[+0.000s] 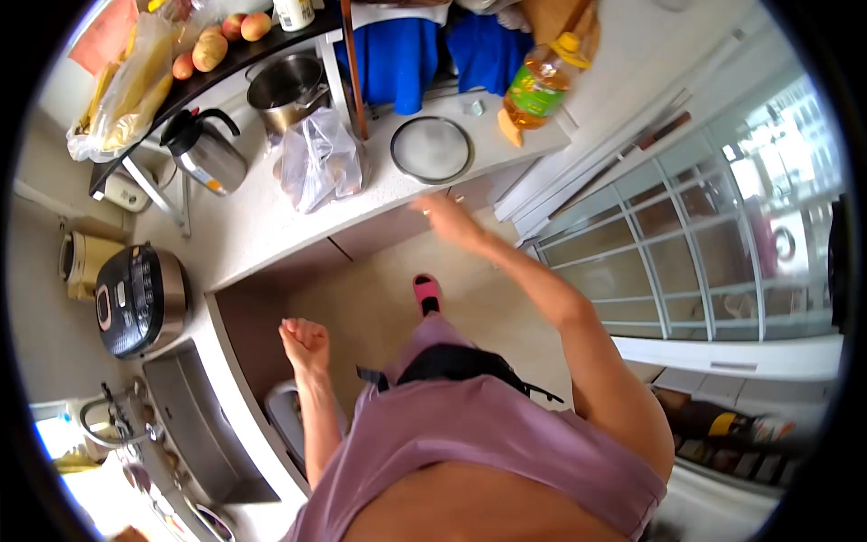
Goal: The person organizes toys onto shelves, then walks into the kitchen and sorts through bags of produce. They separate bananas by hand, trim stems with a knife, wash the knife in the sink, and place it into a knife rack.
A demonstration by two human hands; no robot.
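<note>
My left hand (305, 343) hangs over the floor in front of the counter edge, fingers curled into a loose fist with nothing visible in it. My right hand (442, 221) reaches toward the counter front, just below a round lid-like disc (432, 149) with a dark rim. Motion smears its fingers, so their shape is unclear, and it appears apart from the disc. Left of the disc sits a knotted clear plastic bag (321, 163) with things inside. An oil bottle (535, 95) with a yellow cap and green label stands to the disc's right.
On the counter are a steel pot (284, 90), a thermos jug (206, 155) and a rice cooker (140, 303). A dark shelf (244, 63) holds potatoes and bananas in a bag. The sink (194, 425) lies left; a glass-paned door (677, 244) stands right.
</note>
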